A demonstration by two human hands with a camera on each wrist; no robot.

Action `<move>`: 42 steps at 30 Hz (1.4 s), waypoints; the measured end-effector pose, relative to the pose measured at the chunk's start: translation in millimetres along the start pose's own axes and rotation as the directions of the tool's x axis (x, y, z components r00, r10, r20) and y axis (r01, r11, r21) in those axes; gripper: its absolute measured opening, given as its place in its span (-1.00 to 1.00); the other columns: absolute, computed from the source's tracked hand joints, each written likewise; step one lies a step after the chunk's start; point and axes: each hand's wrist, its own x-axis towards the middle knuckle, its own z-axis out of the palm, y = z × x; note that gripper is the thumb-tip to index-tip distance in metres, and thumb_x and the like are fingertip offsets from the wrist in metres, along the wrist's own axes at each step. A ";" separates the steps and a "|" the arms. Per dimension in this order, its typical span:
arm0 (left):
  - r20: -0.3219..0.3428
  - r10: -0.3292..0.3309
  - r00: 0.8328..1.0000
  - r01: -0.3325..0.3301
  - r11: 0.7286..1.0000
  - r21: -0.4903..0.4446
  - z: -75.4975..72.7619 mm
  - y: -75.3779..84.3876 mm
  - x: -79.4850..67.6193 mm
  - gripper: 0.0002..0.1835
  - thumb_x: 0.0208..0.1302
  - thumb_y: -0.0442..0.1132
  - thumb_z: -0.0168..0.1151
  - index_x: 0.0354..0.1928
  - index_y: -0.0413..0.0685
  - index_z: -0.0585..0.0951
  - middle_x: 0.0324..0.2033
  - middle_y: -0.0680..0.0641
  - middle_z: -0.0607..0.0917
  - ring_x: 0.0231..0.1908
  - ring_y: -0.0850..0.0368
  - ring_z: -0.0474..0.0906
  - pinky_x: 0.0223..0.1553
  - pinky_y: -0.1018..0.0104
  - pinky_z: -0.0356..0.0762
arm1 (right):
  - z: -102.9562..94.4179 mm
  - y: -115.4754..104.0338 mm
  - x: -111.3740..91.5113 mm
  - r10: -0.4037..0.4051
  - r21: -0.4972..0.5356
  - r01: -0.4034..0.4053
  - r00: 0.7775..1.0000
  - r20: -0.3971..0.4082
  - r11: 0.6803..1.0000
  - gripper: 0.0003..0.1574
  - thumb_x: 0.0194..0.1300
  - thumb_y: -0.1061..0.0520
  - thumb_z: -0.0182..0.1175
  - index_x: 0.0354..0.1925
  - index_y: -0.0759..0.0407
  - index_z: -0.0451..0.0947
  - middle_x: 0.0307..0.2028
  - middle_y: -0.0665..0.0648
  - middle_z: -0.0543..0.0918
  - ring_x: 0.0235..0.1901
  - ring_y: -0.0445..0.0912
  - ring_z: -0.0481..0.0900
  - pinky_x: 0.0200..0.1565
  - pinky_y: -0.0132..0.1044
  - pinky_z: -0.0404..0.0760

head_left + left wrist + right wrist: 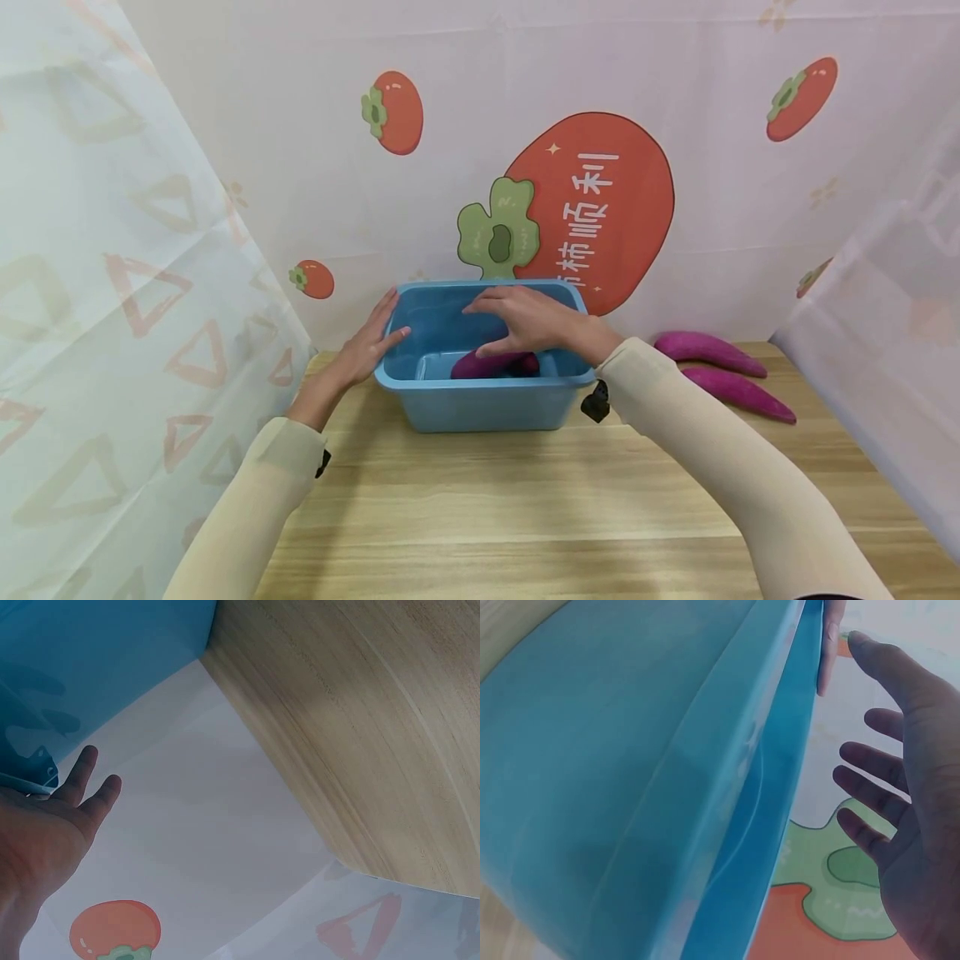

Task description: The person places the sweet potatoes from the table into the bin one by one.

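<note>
Over blue basin (pixel 483 408), with right grip (pixel 528 321) spread, holding nothing visible; touching left rim with left grip (pixel 367 343), fingers extended; seems at stage of handling purple vegetable (pixel 472 367), lying inside basin near front wall; for next move, likely needs clearance within rim, steady basin; right of basin, on wood-grain surface (pixel 480 517), two more purple vegetables (pixel 708 348); behind, white cloth (pixel 300 150) printed with persimmons.

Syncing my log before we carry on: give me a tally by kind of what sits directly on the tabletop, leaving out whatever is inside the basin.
Blue basin: 1
Long purple vegetables: 2
Total: 3
</note>
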 end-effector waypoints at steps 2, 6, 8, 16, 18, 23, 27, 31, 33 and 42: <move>-0.002 0.002 1.000 -0.002 1.000 -0.004 0.1 -0.8 0.1 -0.12 0.62 0.21 -0.10 0.74 0.10 -0.20 0.72 0.03 -0.26 0.69 -0.21 -0.28 0.48 -0.58 -0.13 | -0.4 1.1 -1.8 0.004 -0.014 -0.004 1.000 -0.003 1.000 -0.09 0.29 -0.33 0.44 0.45 0.03 0.53 0.38 0.15 0.58 0.39 0.10 0.51 0.40 0.13 0.50; -0.002 0.006 1.000 -0.006 1.000 -0.013 0.2 -1.5 0.2 -0.12 0.62 0.19 -0.09 0.74 0.08 -0.20 0.72 0.03 -0.27 0.69 -0.20 -0.28 0.50 -0.55 -0.12 | -1.1 3.1 -6.1 0.022 -0.023 -0.022 1.000 -0.015 0.999 -0.08 0.29 -0.34 0.44 0.45 0.04 0.53 0.40 0.16 0.56 0.42 0.11 0.48 0.42 0.13 0.47; 0.000 0.007 1.000 -0.007 1.000 -0.015 0.2 -1.7 0.6 -0.12 0.62 0.18 -0.08 0.74 0.08 -0.20 0.72 0.01 -0.26 0.69 -0.21 -0.28 0.50 -0.55 -0.12 | -1.5 4.3 -8.8 0.034 -0.022 -0.035 0.999 -0.025 0.999 -0.07 0.28 -0.32 0.45 0.46 0.04 0.52 0.41 0.17 0.55 0.43 0.12 0.47 0.43 0.14 0.46; 0.002 0.012 1.000 -0.012 1.000 -0.017 0.5 -1.5 1.4 -0.13 0.62 0.16 -0.08 0.74 0.07 -0.19 0.72 -0.01 -0.25 0.69 -0.22 -0.27 0.50 -0.55 -0.13 | -3.6 11.5 -20.1 0.078 -0.032 -0.080 0.995 -0.055 0.996 -0.03 0.26 -0.34 0.44 0.49 0.03 0.48 0.44 0.19 0.53 0.45 0.14 0.44 0.44 0.20 0.43; -0.001 0.011 1.000 -0.011 1.000 -0.020 0.3 -1.4 1.0 -0.13 0.62 0.16 -0.08 0.74 0.08 -0.19 0.72 0.00 -0.25 0.69 -0.21 -0.28 0.50 -0.55 -0.13 | -3.5 13.9 -22.1 0.082 -0.030 -0.084 0.995 -0.062 0.996 -0.03 0.27 -0.34 0.44 0.49 0.03 0.48 0.43 0.19 0.53 0.44 0.14 0.45 0.43 0.20 0.43; -0.004 0.007 1.000 -0.008 1.000 -0.023 -0.3 -1.1 0.3 -0.13 0.62 0.17 -0.08 0.74 0.10 -0.20 0.72 0.02 -0.25 0.69 -0.21 -0.28 0.51 -0.54 -0.12 | -4.2 18.4 -28.5 0.074 -0.030 -0.077 0.994 -0.086 0.997 -0.06 0.29 -0.31 0.44 0.47 0.07 0.50 0.40 0.20 0.56 0.41 0.15 0.48 0.42 0.21 0.44; -0.001 0.010 1.000 -0.010 1.000 -0.028 -0.5 -0.5 0.2 -0.13 0.62 0.17 -0.08 0.74 0.08 -0.19 0.72 0.00 -0.25 0.69 -0.22 -0.27 0.50 -0.55 -0.13 | -5.1 21.1 -34.1 0.081 -0.027 -0.084 0.992 -0.098 0.996 -0.06 0.29 -0.31 0.44 0.47 0.09 0.49 0.40 0.21 0.55 0.41 0.16 0.48 0.42 0.22 0.45; 0.001 0.008 1.000 -0.007 1.000 -0.028 -0.6 0.4 -0.8 -0.12 0.62 0.19 -0.08 0.74 0.09 -0.20 0.72 0.02 -0.26 0.69 -0.21 -0.28 0.50 -0.55 -0.13 | -5.6 24.2 -40.1 0.102 -0.008 -0.103 0.989 -0.104 0.995 -0.04 0.29 -0.28 0.45 0.48 0.11 0.47 0.44 0.24 0.52 0.44 0.19 0.44 0.43 0.26 0.42; 0.001 0.005 1.000 -0.005 1.000 -0.026 -0.5 0.7 -1.4 -0.11 0.61 0.21 -0.09 0.74 0.10 -0.20 0.72 0.03 -0.26 0.69 -0.21 -0.28 0.51 -0.54 -0.13 | -5.6 26.5 -43.4 0.116 -0.009 -0.117 0.988 -0.106 0.993 -0.04 0.29 -0.28 0.46 0.48 0.11 0.47 0.44 0.24 0.51 0.45 0.21 0.43 0.43 0.28 0.41; -0.002 0.008 1.000 -0.008 1.000 -0.028 -0.2 1.8 -1.0 -0.11 0.61 0.20 -0.07 0.74 0.12 -0.20 0.72 0.04 -0.26 0.69 -0.20 -0.29 0.51 -0.54 -0.12 | -7.8 36.9 -58.4 0.156 -0.019 -0.159 0.981 -0.117 0.987 0.00 0.26 -0.28 0.47 0.50 0.11 0.45 0.43 0.26 0.52 0.43 0.22 0.45 0.39 0.32 0.43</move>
